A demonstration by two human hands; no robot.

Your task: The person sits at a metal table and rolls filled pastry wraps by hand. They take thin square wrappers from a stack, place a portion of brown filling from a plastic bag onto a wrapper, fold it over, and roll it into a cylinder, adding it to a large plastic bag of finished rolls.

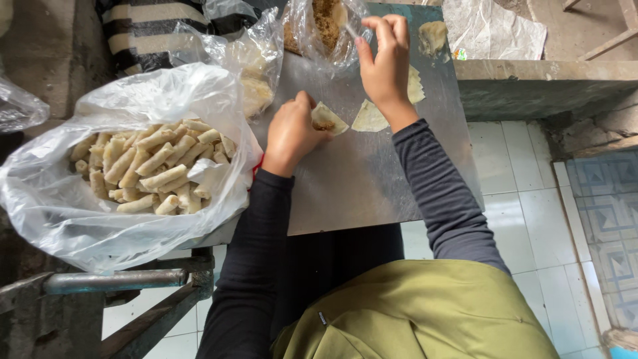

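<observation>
at nine o'clock we see a big clear plastic bag (60, 206) slumped open, heaped with pale rolled pastries (149, 166). at twelve o'clock sits a second clear bag (325, 33) holding brown crumbly filling, and just left of it, near eleven o'clock, a third crinkled bag (256, 66) of pale wrappers. all of them rest on or beside a grey metal tray (365, 179) in the middle. at one o'clock a sheet of white paper (495, 30) lies on a concrete ledge.

our left hand (290, 136) lies curled at the centre of the tray, knuckles up, fingertips pressing on a folded triangular wrapper (329, 119) with a bit of brown filling showing at its edge. our right hand (385, 63) is raised toward twelve o'clock, at the mouth of the filling bag, thumb and fingers pinched together on a thin light utensil; we cannot tell what kind. another flat wrapper (369, 118) lies just right of the folded one, below the right wrist. both forearms wear dark long sleeves.
</observation>
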